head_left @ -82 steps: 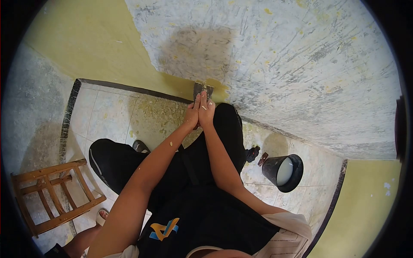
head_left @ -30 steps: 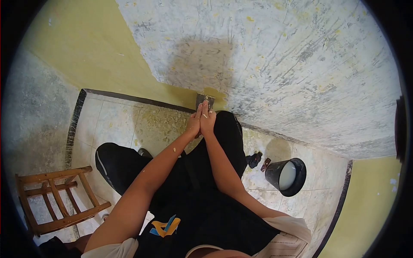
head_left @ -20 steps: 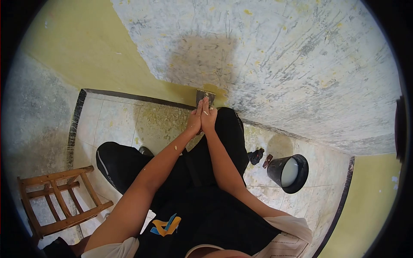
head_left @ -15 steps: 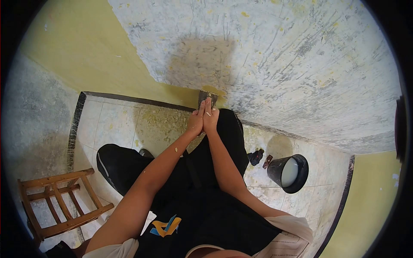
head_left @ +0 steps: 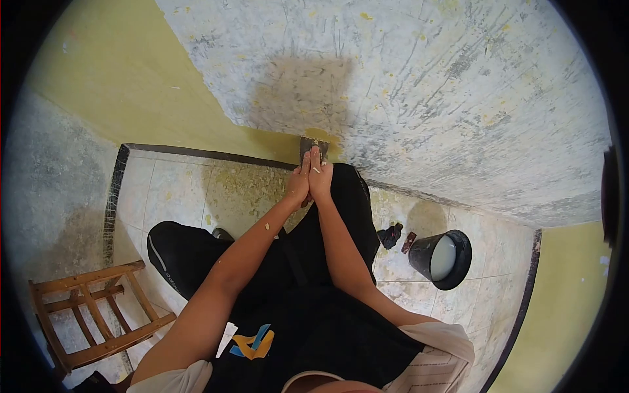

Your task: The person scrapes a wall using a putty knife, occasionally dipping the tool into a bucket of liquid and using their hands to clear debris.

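Note:
A wide-bladed scraper (head_left: 314, 142) presses its edge against the wall, at the border between yellow paint and bared grey-white surface. Both my hands are closed around its handle, which they mostly hide. My left hand (head_left: 299, 186) lies on the left side of the grip. Against it, my right hand (head_left: 321, 181) has its fingers stretched along the blade, with a pale paint flake stuck on it. Just above the blade is a patch of yellow paint (head_left: 329, 139) on the scraped wall (head_left: 419, 98).
A black bucket (head_left: 464, 262) of whitish liquid stands on the tiled floor to the right. Beside it lie a reddish-brown block (head_left: 409, 242) and a dark crumpled item (head_left: 390, 236). A wooden stool (head_left: 98, 314) is at lower left. Paint flakes (head_left: 242, 187) litter the floor.
My hands and the scraper stay at nearly the same spot on the wall. The whole view has shifted slightly.

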### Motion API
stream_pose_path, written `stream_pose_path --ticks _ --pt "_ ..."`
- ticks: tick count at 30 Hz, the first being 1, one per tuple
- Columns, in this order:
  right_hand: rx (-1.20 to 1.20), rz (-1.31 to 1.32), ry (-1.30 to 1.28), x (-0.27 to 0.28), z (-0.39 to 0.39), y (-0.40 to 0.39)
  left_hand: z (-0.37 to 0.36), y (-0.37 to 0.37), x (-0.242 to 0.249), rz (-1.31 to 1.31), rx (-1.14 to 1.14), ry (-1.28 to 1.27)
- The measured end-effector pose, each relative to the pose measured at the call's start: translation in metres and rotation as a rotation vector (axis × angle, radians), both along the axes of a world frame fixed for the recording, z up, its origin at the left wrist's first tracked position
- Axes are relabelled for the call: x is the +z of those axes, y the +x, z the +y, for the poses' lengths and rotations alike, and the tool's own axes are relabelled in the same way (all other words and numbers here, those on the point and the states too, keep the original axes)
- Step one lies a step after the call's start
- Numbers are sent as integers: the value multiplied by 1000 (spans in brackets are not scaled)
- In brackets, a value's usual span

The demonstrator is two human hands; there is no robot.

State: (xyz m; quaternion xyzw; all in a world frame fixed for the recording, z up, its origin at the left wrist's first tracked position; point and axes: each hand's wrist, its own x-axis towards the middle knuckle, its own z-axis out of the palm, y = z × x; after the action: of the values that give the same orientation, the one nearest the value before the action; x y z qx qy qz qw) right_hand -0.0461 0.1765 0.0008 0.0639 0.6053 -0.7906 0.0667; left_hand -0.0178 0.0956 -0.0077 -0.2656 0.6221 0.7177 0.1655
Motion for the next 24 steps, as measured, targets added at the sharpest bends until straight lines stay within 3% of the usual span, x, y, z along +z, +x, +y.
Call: stream_pose_path --ticks 3,5,9,12,19,21,22,24 --pt "0 30 6 2 3 -1 3 -1 0 21 8 36" --pt "8 74 218 10 9 -2 12 -7 -1 52 54 31" --pt "8 55 182 -28 12 -16 20 -9 -1 63 61 46" --pt "22 117 367 -48 19 -27 29 -14 -11 87 112 31" --pt "-16 93 208 -19 10 -18 18 -16 -13 -63 70 12" --pt "-15 3 -74 7 1 -6 8 -9 6 -51 35 -68" --pt "-11 0 -73 -1 -3 -6 6 -8 -2 -54 38 -67" --pt "4 -15 -286 -24 -11 -13 4 -10 -15 53 82 -349"
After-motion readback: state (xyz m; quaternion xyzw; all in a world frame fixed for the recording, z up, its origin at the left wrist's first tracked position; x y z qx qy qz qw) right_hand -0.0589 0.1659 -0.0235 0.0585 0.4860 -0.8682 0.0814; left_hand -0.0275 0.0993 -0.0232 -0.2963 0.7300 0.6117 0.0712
